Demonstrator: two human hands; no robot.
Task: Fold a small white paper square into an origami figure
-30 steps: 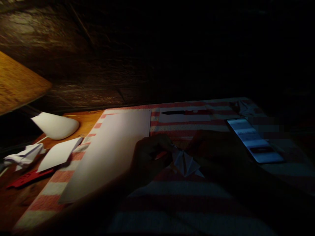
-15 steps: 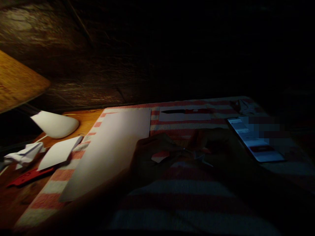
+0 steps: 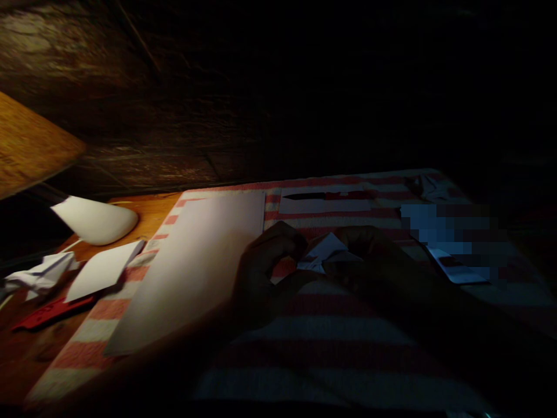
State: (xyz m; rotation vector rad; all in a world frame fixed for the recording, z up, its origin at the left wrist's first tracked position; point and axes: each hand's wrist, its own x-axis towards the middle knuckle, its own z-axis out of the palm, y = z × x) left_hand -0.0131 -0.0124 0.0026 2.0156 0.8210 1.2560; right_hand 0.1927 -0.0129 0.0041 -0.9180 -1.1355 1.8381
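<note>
A small folded white paper (image 3: 327, 249) with pointed corners is held between my two hands over the striped cloth (image 3: 322, 331). My left hand (image 3: 267, 270) closes on its left side, thumb below and fingers curled above. On the other side my right hand (image 3: 369, 261) pinches the paper; deep shadow hides most of those fingers. Close by my left hand lies a large white sheet of paper (image 3: 195, 261). Beyond both hands, a knife (image 3: 324, 196) with a dark blade and red handle rests on a white paper strip (image 3: 304, 206).
At left stand a white lamp base (image 3: 98, 220) and a wooden shade (image 3: 35, 145). Beside them are a folded paper figure (image 3: 41, 274), a curved white paper (image 3: 104, 273) and a red object (image 3: 54, 312). A partly blurred phone (image 3: 461, 270) lies right; a dark wall (image 3: 195, 116) rises behind.
The folded paper has been turned between my hands; its points faced down and now one faces up. Both hands have shifted their grip, and my left fingers have risen slightly.
</note>
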